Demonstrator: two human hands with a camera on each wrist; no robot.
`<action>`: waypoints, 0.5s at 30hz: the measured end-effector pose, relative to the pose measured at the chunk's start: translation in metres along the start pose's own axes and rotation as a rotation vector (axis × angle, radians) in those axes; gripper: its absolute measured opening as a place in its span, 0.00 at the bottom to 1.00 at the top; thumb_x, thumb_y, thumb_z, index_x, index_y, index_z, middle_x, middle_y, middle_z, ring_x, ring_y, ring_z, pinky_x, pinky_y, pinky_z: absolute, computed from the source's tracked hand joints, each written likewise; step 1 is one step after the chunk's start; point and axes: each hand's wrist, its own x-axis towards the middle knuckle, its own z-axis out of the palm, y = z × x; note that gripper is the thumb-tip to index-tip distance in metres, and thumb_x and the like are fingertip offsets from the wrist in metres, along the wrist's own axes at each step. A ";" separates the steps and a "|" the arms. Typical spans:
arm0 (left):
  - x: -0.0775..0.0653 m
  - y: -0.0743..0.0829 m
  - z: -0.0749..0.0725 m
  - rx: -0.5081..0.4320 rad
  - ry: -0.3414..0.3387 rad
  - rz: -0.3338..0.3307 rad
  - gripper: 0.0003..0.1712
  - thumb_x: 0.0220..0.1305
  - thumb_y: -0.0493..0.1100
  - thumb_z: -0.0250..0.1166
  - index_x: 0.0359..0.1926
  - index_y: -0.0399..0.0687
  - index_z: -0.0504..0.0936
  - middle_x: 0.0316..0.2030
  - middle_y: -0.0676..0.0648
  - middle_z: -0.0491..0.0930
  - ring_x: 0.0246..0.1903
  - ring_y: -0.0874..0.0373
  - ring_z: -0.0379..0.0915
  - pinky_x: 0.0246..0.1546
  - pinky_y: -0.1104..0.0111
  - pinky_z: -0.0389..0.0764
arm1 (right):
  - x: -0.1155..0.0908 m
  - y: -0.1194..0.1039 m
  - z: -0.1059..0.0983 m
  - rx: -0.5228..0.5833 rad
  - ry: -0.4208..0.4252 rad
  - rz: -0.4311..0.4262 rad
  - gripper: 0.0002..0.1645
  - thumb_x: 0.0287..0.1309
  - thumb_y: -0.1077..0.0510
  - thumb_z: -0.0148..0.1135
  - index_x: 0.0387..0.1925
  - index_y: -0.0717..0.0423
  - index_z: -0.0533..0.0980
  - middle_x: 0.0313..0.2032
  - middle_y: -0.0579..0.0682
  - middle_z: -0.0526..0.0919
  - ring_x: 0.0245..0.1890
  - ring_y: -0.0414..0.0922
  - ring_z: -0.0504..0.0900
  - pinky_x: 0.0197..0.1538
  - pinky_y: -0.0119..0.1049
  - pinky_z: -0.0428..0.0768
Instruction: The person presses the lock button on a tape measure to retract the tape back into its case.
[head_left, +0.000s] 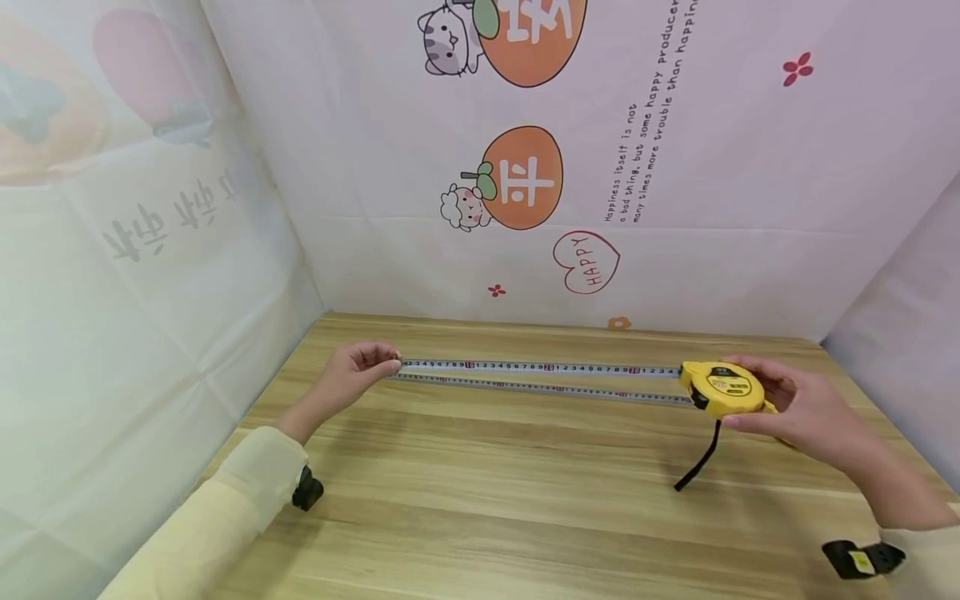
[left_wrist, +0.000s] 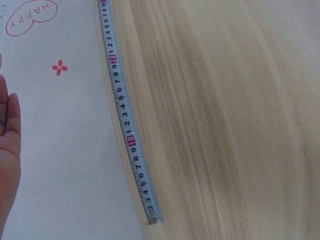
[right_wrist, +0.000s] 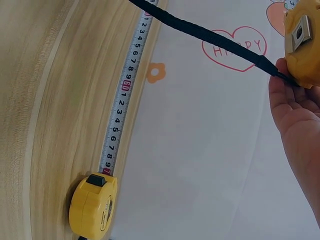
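Observation:
My left hand [head_left: 347, 381] pinches the end of a metal tape blade [head_left: 510, 367] between thumb and fingertips. The blade stretches level to a yellow tape measure [head_left: 723, 389], which my right hand [head_left: 813, 412] grips; a black wrist strap [head_left: 697, 458] dangles from it. Below lies a second drawn-out tape blade [left_wrist: 121, 105] on the table, its hooked end bare in the left wrist view. It runs to a second yellow tape measure [right_wrist: 93, 206], mostly hidden behind my right hand in the head view. Only part of my left hand [left_wrist: 9, 150] shows in its wrist view.
The wood-grain table [head_left: 487, 508] meets a white printed cloth [head_left: 390, 250] at its back edge. More cloth hangs along the left [head_left: 112, 333] and right sides. Black devices [head_left: 307, 489] sit on both wrists.

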 end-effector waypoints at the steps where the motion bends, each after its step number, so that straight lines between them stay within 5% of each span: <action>1: 0.000 0.001 0.000 0.002 0.001 -0.004 0.09 0.68 0.36 0.62 0.45 0.33 0.81 0.38 0.39 0.81 0.37 0.43 0.77 0.35 0.70 0.79 | 0.000 0.000 0.000 0.001 0.000 -0.001 0.41 0.51 0.66 0.73 0.65 0.69 0.64 0.52 0.30 0.74 0.48 0.25 0.76 0.42 0.22 0.77; 7: -0.008 0.029 0.003 0.017 -0.005 0.009 0.09 0.68 0.33 0.61 0.44 0.30 0.80 0.38 0.33 0.80 0.32 0.61 0.75 0.33 0.71 0.78 | -0.002 0.001 0.001 -0.003 0.011 0.002 0.41 0.51 0.66 0.73 0.64 0.68 0.65 0.52 0.31 0.74 0.47 0.25 0.76 0.42 0.22 0.77; 15: -0.009 0.034 0.004 0.009 0.000 0.004 0.10 0.69 0.35 0.61 0.46 0.31 0.80 0.40 0.29 0.78 0.32 0.61 0.75 0.34 0.71 0.78 | -0.004 0.001 0.003 0.007 0.012 0.005 0.40 0.51 0.66 0.73 0.64 0.68 0.65 0.51 0.32 0.75 0.47 0.26 0.77 0.42 0.22 0.77</action>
